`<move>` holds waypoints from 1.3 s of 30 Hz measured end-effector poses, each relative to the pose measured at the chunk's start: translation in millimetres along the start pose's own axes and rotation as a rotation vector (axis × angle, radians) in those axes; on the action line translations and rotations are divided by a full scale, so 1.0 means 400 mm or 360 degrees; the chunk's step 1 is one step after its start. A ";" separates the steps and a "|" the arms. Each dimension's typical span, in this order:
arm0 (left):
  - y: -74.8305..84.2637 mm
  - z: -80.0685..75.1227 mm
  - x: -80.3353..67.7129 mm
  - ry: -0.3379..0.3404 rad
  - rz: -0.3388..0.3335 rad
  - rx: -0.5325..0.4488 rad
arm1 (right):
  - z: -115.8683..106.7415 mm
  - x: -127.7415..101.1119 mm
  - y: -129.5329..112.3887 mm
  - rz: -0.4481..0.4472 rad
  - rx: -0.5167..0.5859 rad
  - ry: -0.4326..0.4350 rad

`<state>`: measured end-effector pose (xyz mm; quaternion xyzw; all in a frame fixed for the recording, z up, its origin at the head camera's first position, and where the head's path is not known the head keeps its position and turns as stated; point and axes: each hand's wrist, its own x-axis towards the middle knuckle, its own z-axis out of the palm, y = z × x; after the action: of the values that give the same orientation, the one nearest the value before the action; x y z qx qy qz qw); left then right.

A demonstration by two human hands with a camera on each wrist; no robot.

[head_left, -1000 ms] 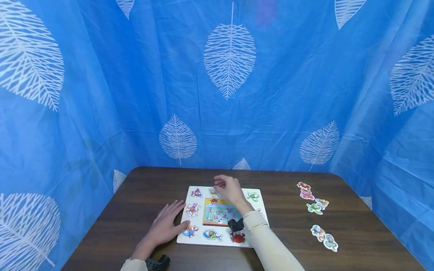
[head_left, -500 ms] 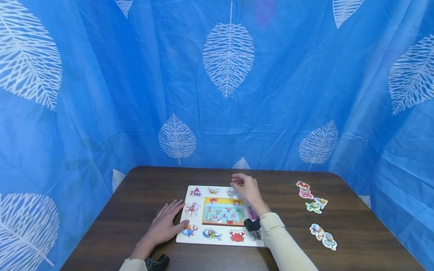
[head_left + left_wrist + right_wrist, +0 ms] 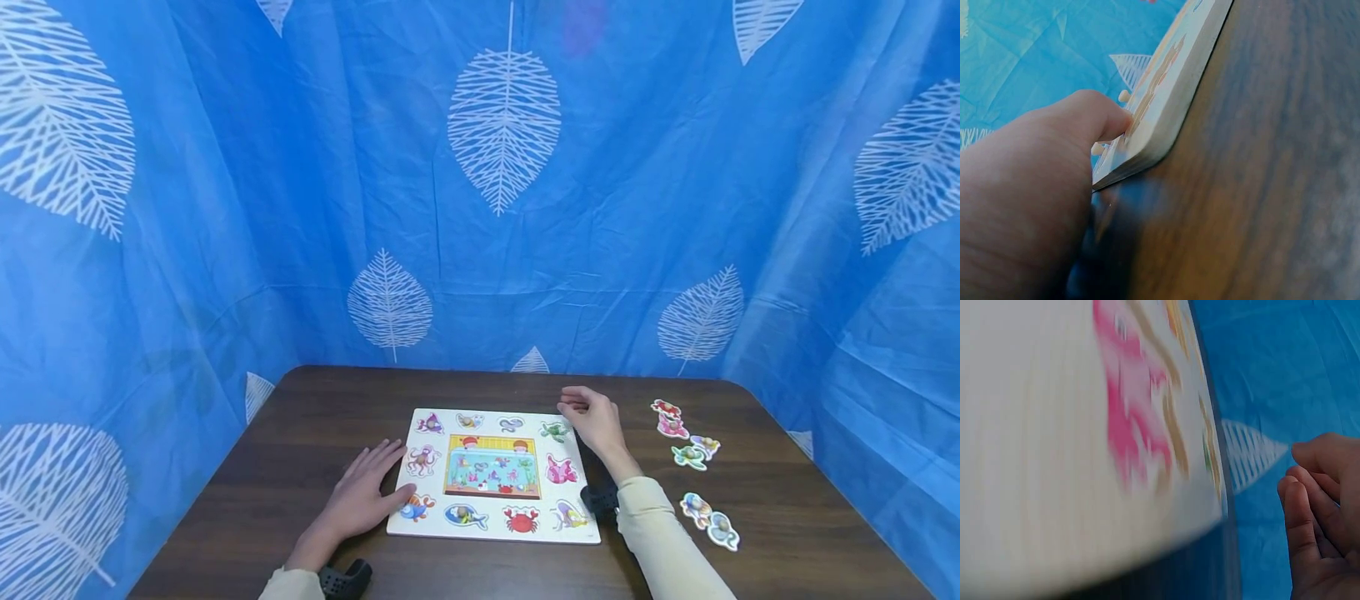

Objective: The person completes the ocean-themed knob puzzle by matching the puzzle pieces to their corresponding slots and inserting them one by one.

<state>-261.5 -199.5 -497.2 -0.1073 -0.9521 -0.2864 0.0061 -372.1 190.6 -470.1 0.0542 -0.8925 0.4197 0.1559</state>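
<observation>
A white wooden peg puzzle board (image 3: 493, 508) with sea-animal shapes round an aquarium picture (image 3: 492, 471) lies on the table. My left hand (image 3: 366, 490) rests at its left edge, fingers straight, thumb over the lower left corner by a blue-and-orange piece (image 3: 416, 507). In the left wrist view the thumb (image 3: 1100, 115) touches the board's face near two wooden knobs. My right hand (image 3: 596, 421) hovers beside the upper right corner, near the green turtle shape (image 3: 555, 431). Its fingers are loosely curled with nothing between them, as the right wrist view shows of the hand (image 3: 1322, 512).
Loose puzzle pieces lie on the right of the dark wooden table (image 3: 517, 575): a pink piece (image 3: 672, 426) overlapping a red one, a green turtle piece (image 3: 689, 456) against another, and a grey piece (image 3: 723, 531) touching a colourful one. A blue curtain (image 3: 622, 208) hangs behind.
My right hand has moved right across the top of the board, from the upper middle to beyond the upper right corner. The left hand has stayed in place.
</observation>
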 end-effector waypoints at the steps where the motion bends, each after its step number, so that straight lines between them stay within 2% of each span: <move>1: 0.000 0.000 0.000 -0.0001 0.0000 -0.0002 | -0.011 0.001 0.010 0.0006 -0.0004 0.0017; 10: -0.002 -0.001 0.001 -0.0009 0.0001 0.0007 | -0.110 0.008 0.122 0.0084 -0.0116 0.0251; 15: -0.003 -0.002 0.002 -0.0015 -0.0009 0.0005 | -0.159 -0.004 0.174 0.0154 -0.0218 0.0316; 21: -0.002 0.001 0.003 -0.0010 -0.0002 0.0001 | -0.211 -0.017 0.207 0.0215 -0.0295 0.0385; 29: -0.003 0.003 0.002 -0.0006 -0.0006 0.0001 | -0.255 -0.030 0.235 0.0412 -0.0380 0.0311; 39: -0.003 0.001 0.005 -0.0008 -0.0004 -0.0003 | -0.266 -0.042 0.261 0.0465 -0.0450 0.0293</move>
<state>-263.8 -200.0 -498.0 -0.1068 -0.9520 -0.2870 0.0034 -355.0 338.5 -488.1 -0.1367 -0.9228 0.3118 0.1803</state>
